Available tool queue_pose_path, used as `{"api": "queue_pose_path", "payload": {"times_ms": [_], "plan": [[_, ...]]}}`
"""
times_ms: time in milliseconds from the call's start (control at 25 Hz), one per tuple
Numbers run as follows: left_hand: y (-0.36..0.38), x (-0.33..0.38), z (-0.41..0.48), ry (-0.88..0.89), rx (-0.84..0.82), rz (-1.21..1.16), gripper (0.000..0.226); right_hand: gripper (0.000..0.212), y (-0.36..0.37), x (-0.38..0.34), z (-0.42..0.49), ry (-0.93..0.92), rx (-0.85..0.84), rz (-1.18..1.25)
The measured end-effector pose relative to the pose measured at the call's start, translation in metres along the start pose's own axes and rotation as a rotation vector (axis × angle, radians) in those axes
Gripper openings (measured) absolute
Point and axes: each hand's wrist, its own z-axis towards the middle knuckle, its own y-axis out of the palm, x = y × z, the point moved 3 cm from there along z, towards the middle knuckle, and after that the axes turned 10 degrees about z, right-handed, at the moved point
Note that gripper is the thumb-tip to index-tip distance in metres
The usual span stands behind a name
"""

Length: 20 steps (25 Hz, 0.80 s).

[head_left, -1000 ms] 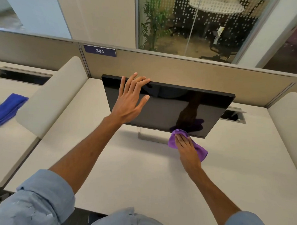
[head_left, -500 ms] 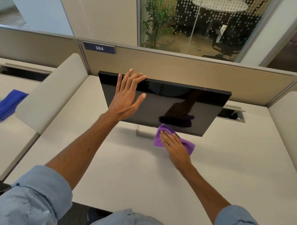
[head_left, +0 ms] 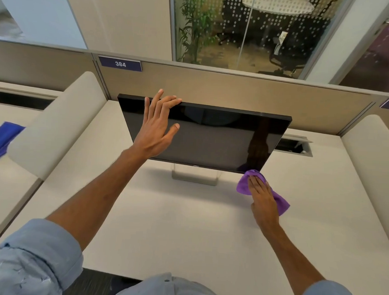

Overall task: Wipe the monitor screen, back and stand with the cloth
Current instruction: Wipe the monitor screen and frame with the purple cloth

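overhead, partition tag (head_left: 120, 64) reads "384"; monitor (head_left: 212, 137) bezel logo unreadable.

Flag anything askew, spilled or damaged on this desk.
Nothing stands out. The monitor looks intact, with no spill on the desk. The only stray item is a blue cloth lying on the neighbouring desk at left.

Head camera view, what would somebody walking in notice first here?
A dark-screened monitor stands at the middle of the pale desk, with the left hand laid over its top edge. At the screen's lower right corner, the right hand presses a bright purple cloth against the bottom edge. A blue cloth lies on the neighbouring desk at far left.
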Motion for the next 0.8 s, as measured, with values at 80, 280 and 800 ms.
{"api": "queue_pose_path", "payload": {"times_ms": [80,280,800], "plan": [[0.000,-0.001,0.000,0.006,-0.005,0.012,0.070,0.091,-0.009,0.012,-0.008,0.067,0.106,0.135],[0.001,0.002,0.001,0.000,0.012,0.037,0.071,0.093,0.000,-0.016,-0.026,-0.389,0.147,-0.040],[0.003,0.001,-0.002,0.016,0.016,0.056,0.076,0.052,0.003,0.005,-0.030,0.670,0.518,0.908]]}}
